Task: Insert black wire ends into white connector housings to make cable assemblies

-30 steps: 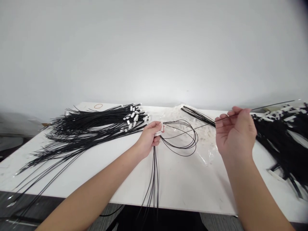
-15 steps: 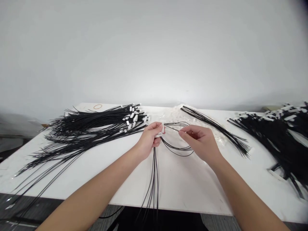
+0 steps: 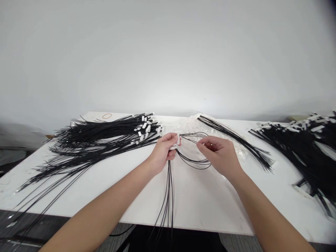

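Observation:
Between thumb and fingers of my left hand point(image 3: 166, 148) is a white plastic connector point(image 3: 178, 139), its lower part covered by the fingers. Several thin black wires point(image 3: 193, 161) run from it, looping over to my right hand point(image 3: 216, 152). More of these wires hang straight down past the table's front edge. My right hand pinches one black wire between thumb and forefinger, a short way right of the connector; the wire's tip is hidden by the fingers.
A large pile of black wires with white connectors point(image 3: 105, 134) lies on the left of the white table point(image 3: 210, 210). Behind my right hand are a loose wire bundle point(image 3: 235, 140) and a clear plastic bag point(image 3: 191, 122). Another heap point(image 3: 301, 150) covers the right side.
My right hand has shifted very slightly to the right with the wire in its pinch. The left hand keeps its hold on the connector, almost still.

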The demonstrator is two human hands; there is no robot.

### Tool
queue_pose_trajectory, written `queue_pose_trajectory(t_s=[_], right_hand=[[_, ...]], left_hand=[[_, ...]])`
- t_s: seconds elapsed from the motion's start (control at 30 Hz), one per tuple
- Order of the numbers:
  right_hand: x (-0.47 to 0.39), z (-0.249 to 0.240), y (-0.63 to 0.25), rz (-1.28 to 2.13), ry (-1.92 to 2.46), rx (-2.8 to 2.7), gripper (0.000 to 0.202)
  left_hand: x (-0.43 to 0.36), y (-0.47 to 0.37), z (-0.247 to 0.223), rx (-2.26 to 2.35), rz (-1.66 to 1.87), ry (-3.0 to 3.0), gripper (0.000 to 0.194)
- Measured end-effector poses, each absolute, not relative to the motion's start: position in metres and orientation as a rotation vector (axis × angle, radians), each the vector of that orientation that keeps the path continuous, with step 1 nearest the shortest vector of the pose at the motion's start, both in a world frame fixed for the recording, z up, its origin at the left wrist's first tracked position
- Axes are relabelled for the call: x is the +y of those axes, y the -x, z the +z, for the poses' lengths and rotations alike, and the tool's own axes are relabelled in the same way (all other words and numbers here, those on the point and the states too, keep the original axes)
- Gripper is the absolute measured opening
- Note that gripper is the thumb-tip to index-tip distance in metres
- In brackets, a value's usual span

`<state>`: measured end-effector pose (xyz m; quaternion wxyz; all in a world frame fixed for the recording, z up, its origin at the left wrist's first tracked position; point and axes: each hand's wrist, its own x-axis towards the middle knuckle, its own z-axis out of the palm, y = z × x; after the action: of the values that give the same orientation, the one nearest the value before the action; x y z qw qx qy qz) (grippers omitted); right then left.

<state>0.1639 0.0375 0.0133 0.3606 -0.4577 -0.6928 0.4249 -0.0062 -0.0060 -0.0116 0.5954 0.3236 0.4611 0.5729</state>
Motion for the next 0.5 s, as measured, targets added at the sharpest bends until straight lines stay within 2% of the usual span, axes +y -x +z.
queue_pose_trajectory(t_s=[0.5], right_hand=[[0.0393, 0.0120, -0.1676, 0.992, 1.092, -1.936, 0.019]], left_hand=[[-0.0050, 0.0037, -0.0141, 1.134, 1.333, -0.837, 0.020]])
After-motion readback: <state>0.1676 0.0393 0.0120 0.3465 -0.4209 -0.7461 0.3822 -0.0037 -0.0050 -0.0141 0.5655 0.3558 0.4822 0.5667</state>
